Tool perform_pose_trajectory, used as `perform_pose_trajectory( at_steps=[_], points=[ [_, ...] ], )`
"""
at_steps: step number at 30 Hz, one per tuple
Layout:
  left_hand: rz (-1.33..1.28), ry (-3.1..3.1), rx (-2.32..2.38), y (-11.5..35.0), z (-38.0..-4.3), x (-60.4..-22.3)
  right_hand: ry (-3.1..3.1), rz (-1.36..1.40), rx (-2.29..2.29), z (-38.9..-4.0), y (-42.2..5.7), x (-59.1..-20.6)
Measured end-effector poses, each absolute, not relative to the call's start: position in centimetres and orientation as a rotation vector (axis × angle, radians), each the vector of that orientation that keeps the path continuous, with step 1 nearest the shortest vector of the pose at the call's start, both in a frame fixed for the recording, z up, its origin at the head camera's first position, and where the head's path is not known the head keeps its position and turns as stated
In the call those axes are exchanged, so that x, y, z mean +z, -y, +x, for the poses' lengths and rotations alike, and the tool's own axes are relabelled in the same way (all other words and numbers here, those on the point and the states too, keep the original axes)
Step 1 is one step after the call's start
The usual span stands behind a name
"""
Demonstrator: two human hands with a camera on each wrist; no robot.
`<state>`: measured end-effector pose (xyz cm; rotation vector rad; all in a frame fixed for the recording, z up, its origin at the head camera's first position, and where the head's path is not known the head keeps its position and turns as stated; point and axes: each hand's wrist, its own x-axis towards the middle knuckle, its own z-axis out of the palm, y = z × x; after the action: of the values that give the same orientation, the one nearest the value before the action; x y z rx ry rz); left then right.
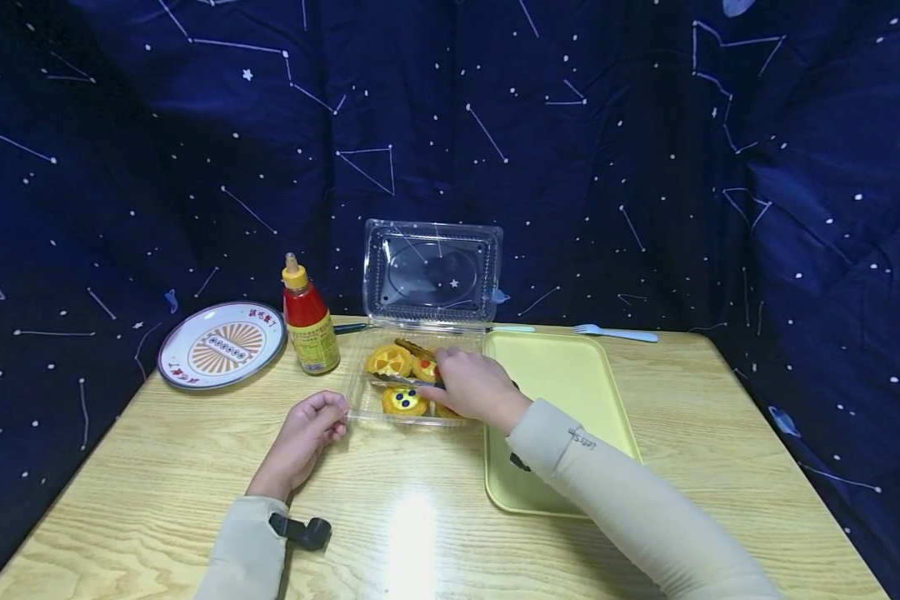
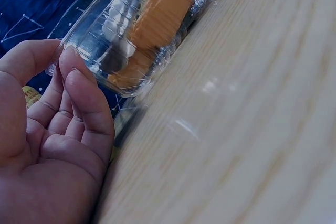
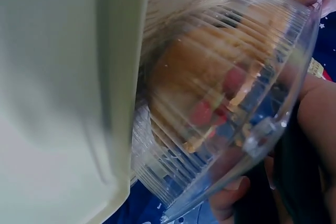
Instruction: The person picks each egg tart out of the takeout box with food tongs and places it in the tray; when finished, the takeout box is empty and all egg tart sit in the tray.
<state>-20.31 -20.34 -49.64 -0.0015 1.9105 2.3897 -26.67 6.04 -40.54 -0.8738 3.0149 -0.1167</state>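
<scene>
The tarts [image 1: 405, 402] sit in the clear container [image 1: 356, 382] mid-table, its lid [image 1: 435, 271] raised at the far side. Your right hand [image 1: 476, 386] grips the tongs [image 1: 408, 382] over them; whether the tips hold a tart, you cannot tell. Your left hand [image 1: 307, 435] pinches the container's near left corner. Too loose a squeeze could drop a tart, too hard could crush its crust; a slipping left pinch could let the container skid into the yellow tray [image 1: 570, 387] at right.

Free tabletop [image 1: 367, 483] nearside of clear container [image 1: 357, 383]; upright lid [image 1: 432, 275] as barrier behind.
</scene>
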Motion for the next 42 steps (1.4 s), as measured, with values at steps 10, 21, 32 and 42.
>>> perform_pose_trajectory(
  at_steps=[10,21,32,42],
  points=[
    [0.003,-1.916,2.393,20.3,-20.3,-49.8,-3.063,-0.885,-0.055,-26.7,-5.8,-40.8],
    [0.02,-1.918,2.393,20.2,-20.5,-49.8,-3.114,-0.879,-0.098,-26.5,-6.6,-40.5],
    [-0.007,-1.945,2.382,20.5,-20.1,-49.6,-3.152,-0.904,-0.207,-25.9,-7.4,-40.3],
    [0.007,-1.942,2.381,20.3,-20.2,-49.6,-3.174,-0.764,-0.341,-24.9,-9.9,-39.5]
  ],
)
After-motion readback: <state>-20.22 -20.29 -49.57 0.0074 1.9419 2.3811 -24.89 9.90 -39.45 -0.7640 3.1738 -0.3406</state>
